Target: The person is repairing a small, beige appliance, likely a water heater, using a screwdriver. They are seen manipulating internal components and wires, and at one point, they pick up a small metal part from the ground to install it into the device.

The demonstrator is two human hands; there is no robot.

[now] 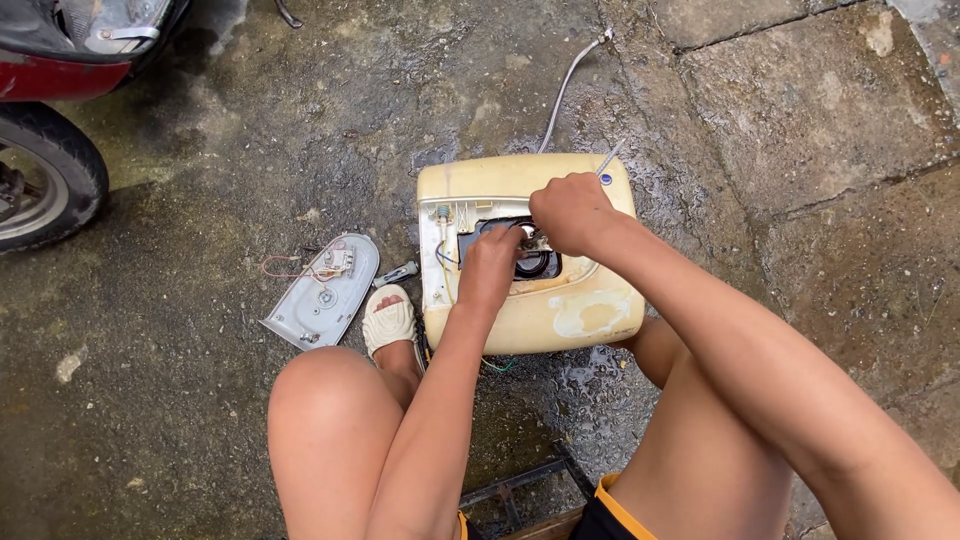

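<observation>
Bent knees (pixel 330 420), hands (pixel 570 210) inside heater (pixel 590 315)

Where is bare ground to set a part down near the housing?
Free: wet concrete between the grey cover plate and the tyre, and right of the yellowed housing. Crowded: both hands, left hand and right hand, fill its opening; the sandalled foot blocks its left side.

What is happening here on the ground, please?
A person crouches on wet stone paving over a yellowed cream appliance casing that lies flat. Both hands are at its dark opening: the left hand reaches into it, and the right hand works at its upper edge; what either one grips is hidden. A grey cover plate with loose wires lies to the left, beside the person's sandalled foot. A motorbike wheel stands at the far left.
</observation>
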